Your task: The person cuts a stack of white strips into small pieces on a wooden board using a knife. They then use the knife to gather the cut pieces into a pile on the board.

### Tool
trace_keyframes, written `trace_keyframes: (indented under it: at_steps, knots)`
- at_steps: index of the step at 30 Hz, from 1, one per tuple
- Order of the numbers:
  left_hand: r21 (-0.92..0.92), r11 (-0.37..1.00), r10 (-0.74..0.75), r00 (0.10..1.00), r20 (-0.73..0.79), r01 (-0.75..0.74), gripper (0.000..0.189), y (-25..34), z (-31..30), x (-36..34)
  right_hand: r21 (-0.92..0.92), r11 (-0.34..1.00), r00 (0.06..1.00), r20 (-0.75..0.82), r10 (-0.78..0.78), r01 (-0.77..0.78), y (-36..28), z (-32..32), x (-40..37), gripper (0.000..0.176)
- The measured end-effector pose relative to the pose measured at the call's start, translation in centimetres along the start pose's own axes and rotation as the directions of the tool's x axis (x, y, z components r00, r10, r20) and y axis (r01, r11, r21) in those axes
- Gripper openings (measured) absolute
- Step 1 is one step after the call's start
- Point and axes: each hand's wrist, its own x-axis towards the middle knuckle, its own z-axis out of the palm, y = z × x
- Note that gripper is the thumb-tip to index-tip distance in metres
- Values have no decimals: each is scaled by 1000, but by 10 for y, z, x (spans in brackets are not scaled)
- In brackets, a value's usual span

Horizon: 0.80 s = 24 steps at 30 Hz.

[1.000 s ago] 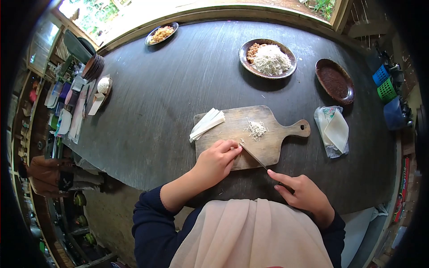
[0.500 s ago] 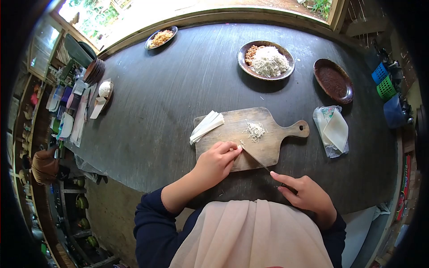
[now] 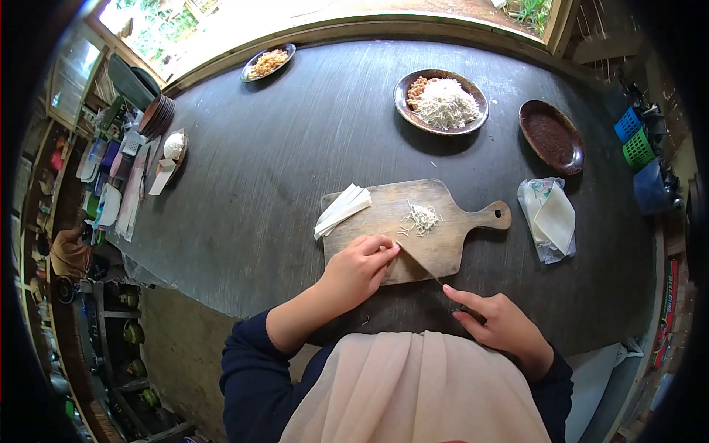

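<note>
On the wooden cutting board (image 3: 439,255), my left hand (image 3: 358,269) is closed, its fingertips pinching a pale strip mostly hidden beneath them. My right hand (image 3: 498,321) grips a knife (image 3: 421,262); the thin blade lies at a slant with its tip close to my left fingertips. Just beyond the blade sits a small heap of fine white shreds (image 3: 422,218). Several long white strips (image 3: 343,212), which look like cut wrapper sheets, lie stacked at the board's left end.
Beyond the board stands a bowl (image 3: 399,111) heaped with white shreds and brown bits. An oval brown dish (image 3: 552,138) and folded white sheets on plastic (image 3: 555,219) are at right. A small plate (image 3: 249,77) of golden food stands far left; stacked dishes (image 3: 156,117) line the left edge.
My right hand and the knife have shifted very slightly left. My left hand keeps its place on the board, and a few shreds by the blade lie differently.
</note>
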Motion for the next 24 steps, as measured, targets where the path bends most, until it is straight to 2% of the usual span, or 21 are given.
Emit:
trace_keyframes:
  at_steps: [12,15,21,24]
  knots:
    - [-7,1000,7,1000,-4,-7,33,0,0,0,-22,1000,1000,4,-1,1,-1,0,2,48]
    - [-2,1000,-1,1000,2,1,33,0,0,0,-35,999,999,14,39,-39,-4,1,4,47]
    - [1,1000,-2,1000,9,2,35,1,0,0,-75,997,1000,-4,-3,3,-5,-6,-3,49]
    - [8,1000,-9,1000,3,9,36,2,1,0,-80,996,996,75,38,-32,-3,-13,-6,49]
